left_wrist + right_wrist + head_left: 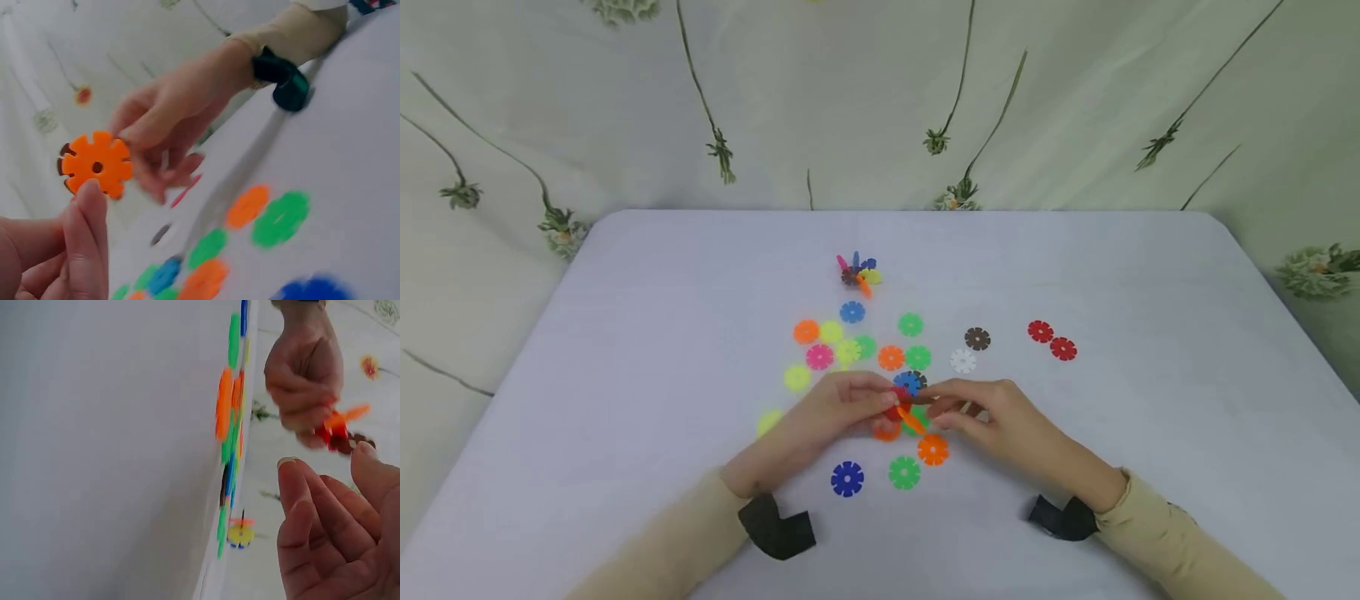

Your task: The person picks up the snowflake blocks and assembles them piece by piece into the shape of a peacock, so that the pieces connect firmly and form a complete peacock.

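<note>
"One white table. Hands?"

"Left hand pinching, mid-table; right hand just right of it, thumb and fingers parted, contact unclear."

"Smaller items?"

"Joined cluster, far middle. Next, the pinched piece: red, orange and brown discs joined, between the hands. Smallest, single: dark-blue disc, near side; white disc, right of centre."

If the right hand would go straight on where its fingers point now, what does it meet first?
Probably the joined discs pinched in the left hand, just ahead of the right hand, though depth is hard to judge.
</note>
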A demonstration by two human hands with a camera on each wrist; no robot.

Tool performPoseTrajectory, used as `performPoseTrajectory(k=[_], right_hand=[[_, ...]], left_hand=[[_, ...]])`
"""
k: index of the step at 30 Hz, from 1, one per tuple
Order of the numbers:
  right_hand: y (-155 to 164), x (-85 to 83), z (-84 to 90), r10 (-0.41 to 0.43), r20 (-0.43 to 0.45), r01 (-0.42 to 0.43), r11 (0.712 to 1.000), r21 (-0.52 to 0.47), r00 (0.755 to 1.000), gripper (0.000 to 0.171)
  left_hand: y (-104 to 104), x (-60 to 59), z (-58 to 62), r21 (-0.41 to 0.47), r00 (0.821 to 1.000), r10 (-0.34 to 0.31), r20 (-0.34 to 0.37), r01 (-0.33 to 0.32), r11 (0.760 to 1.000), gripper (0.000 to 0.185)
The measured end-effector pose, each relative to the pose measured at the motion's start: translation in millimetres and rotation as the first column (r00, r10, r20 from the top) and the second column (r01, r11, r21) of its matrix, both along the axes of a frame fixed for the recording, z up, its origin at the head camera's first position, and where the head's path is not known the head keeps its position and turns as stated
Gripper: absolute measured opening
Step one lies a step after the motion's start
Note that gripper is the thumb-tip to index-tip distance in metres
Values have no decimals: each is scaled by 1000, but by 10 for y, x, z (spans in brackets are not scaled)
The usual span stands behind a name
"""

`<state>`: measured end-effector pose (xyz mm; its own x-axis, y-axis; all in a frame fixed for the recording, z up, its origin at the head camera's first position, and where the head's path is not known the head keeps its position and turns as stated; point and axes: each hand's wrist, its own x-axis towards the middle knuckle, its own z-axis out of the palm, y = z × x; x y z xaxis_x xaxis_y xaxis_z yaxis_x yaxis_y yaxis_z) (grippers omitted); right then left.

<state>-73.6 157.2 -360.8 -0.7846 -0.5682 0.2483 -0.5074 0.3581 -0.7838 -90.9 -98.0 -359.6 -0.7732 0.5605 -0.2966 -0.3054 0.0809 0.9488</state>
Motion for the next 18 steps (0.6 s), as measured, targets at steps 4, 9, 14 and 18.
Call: performPoseTrajectory(k=[4, 9, 14, 18], right_hand=[[201, -247, 18, -234, 13, 234, 971, 48, 972, 23], [305, -560, -11, -430, -18, 430, 898, 98, 903, 15], [297, -707, -81, -414, 16, 403, 893, 201, 910, 24], [286, -734, -126, -382, 26, 364, 898, 245, 924, 29]], left_hand=[[-504, -301, 108, -185, 990, 100, -96, -117, 976, 43], [-1182, -635, 74, -286, 951, 289, -113, -310, 907, 60], [-1531, -746, 21, -213, 923, 367, -118, -384, 898, 60], [-1611, -779, -45, -346, 909, 310, -278, -396, 851, 56]])
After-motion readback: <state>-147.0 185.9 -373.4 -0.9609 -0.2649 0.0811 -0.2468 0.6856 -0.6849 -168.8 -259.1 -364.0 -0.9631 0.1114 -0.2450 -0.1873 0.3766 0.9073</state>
